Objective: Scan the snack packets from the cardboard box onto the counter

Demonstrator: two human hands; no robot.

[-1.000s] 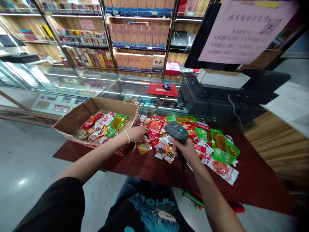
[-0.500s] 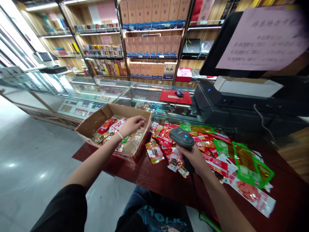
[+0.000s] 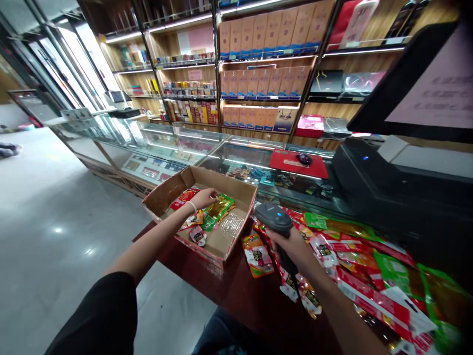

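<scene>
My right hand [image 3: 295, 249] grips a black handheld barcode scanner [image 3: 275, 219] above a spread of snack packets [image 3: 347, 256] on a dark red counter [image 3: 236, 291]. My left hand [image 3: 204, 197] reaches into an open cardboard box [image 3: 225, 244] that holds several snack packets. Its fingers are curled over a green and gold packet [image 3: 218, 207]; whether they hold it I cannot make out. An orange packet [image 3: 257, 255] lies on the counter just right of the box.
A black register unit [image 3: 373, 175] and a monitor with a paper notice [image 3: 436, 88] stand at the right. Glass display cases [image 3: 155, 143] run behind the counter, with a red mouse pad and mouse [image 3: 301, 160]. Shelves of boxed goods [image 3: 266, 79] fill the back wall.
My left hand moved from the packets on the counter into the cardboard box and now sits lower over a green packet. The view swung left. My right hand kept hold of the scanner.
</scene>
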